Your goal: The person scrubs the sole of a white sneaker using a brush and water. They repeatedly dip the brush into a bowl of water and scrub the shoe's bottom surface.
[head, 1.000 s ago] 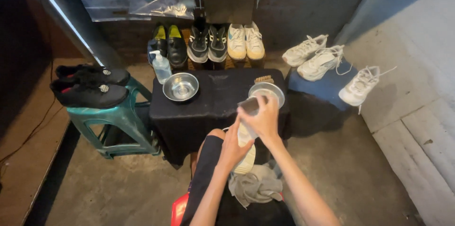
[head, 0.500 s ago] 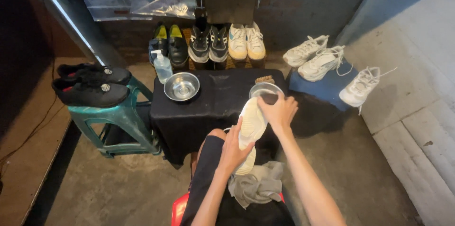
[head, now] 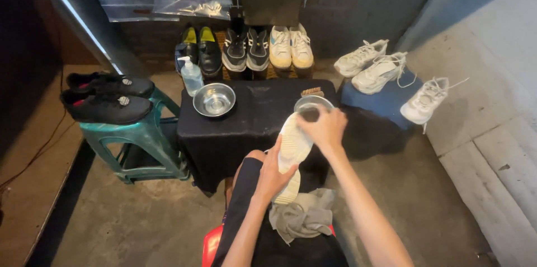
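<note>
My left hand (head: 273, 176) grips a white sneaker (head: 291, 152) by its heel end, tilted up over my lap with the pale ribbed sole facing me. My right hand (head: 323, 128) is at the shoe's toe, closed around a small dark brush (head: 311, 113). The brush tip is at the rim of a metal bowl (head: 314, 101) on the right side of a black-draped table (head: 251, 124). A grey cloth (head: 303, 218) lies on my lap below the shoe.
A second metal bowl (head: 213, 100), a pump bottle (head: 192, 76) and a wooden brush (head: 311, 91) are by the table. Black shoes (head: 106, 107) rest on a green stool (head: 140, 144) at left. White sneakers (head: 380, 74) sit on a blue stool at right. Pairs of shoes (head: 246, 48) line the back wall.
My right hand lifted the brush off the sole and moved it up to the right bowl. The sneaker tilted so that its sole faces me; my left hand kept its grip.
</note>
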